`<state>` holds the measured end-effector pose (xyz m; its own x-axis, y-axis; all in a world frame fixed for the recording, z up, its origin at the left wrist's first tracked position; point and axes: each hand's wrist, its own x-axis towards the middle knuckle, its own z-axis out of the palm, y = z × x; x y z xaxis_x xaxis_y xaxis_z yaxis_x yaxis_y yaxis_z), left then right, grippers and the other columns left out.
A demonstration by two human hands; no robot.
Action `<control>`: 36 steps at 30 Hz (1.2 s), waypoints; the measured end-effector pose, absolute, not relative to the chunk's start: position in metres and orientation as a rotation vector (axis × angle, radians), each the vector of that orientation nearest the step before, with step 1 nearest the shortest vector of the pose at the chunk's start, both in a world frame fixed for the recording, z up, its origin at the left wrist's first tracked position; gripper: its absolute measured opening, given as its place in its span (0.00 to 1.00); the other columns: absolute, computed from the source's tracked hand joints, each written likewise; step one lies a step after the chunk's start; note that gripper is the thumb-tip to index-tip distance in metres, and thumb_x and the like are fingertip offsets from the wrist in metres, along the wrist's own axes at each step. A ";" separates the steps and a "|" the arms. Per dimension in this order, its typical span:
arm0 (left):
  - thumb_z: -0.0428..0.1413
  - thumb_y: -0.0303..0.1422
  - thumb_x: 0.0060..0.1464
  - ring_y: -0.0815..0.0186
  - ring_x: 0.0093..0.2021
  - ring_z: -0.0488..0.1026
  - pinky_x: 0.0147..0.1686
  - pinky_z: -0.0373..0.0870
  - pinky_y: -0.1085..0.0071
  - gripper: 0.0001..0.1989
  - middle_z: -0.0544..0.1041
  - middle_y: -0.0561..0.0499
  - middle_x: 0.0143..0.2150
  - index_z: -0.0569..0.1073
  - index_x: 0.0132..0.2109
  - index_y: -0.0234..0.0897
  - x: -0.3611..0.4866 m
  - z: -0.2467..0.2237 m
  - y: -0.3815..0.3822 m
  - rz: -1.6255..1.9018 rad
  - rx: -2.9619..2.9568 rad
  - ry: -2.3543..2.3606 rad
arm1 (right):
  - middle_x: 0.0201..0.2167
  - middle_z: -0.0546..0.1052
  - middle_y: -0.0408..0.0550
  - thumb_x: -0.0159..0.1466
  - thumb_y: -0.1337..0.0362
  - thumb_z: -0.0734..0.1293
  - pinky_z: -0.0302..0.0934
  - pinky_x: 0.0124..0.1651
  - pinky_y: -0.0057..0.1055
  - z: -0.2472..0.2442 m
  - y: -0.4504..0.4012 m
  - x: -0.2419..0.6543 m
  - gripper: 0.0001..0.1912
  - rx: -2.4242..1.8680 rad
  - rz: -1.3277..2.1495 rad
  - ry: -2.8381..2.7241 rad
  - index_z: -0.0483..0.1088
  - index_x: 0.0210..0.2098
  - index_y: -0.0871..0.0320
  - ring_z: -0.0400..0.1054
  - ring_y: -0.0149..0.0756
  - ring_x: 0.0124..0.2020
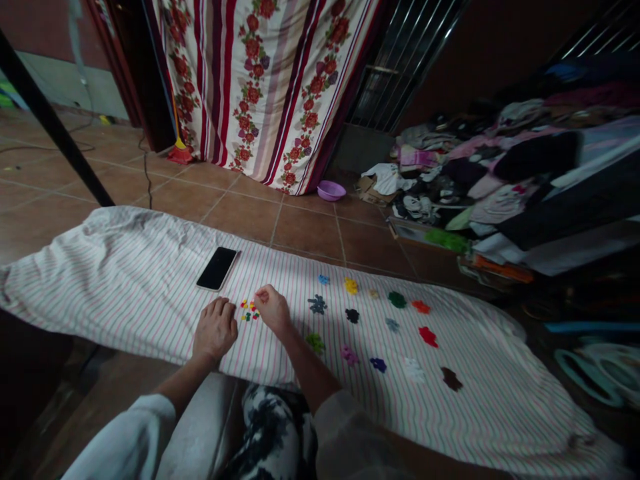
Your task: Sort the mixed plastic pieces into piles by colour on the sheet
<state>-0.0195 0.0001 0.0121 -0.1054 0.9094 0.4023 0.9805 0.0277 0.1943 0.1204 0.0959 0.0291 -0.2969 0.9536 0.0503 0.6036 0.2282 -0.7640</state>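
On the striped cloth [150, 287] lies a small group of red, yellow and green pieces [249, 311], between my two hands. My left hand [216, 328] rests on the cloth just left of these pieces, palm down, fingers spread a little, holding nothing that shows. At the group's upper right edge, my right hand [271, 308] has its thumb and forefinger pinched together; whatever is between the fingertips is too small to make out. A black-screened phone [217, 269] lies above my left hand. Nearest my right hand are a dark grey pile [317, 305] and a lime green pile [315, 343].
Several more colour-sorted piles spread to the right, among them yellow [351, 286], black [352, 315], red [429, 337] and brown [451, 379]. Beyond the cloth are a tiled floor, a purple basin [331, 191], a flowered curtain [260, 87] and heaped clothes [480, 153].
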 end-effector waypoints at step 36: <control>0.44 0.33 0.55 0.52 0.47 0.70 0.43 0.67 0.57 0.15 0.74 0.38 0.48 0.72 0.43 0.34 -0.026 0.003 -0.001 -0.575 -2.001 -2.038 | 0.28 0.79 0.52 0.54 0.53 0.64 0.68 0.39 0.36 0.027 0.109 0.406 0.19 -1.537 0.628 -1.216 0.75 0.37 0.61 0.73 0.39 0.30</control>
<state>-0.0265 -0.0006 0.0032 -0.0427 0.9037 0.4259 0.9931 -0.0081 0.1168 0.4059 0.1086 0.0267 0.3505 0.9176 0.1876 0.3785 0.0445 -0.9245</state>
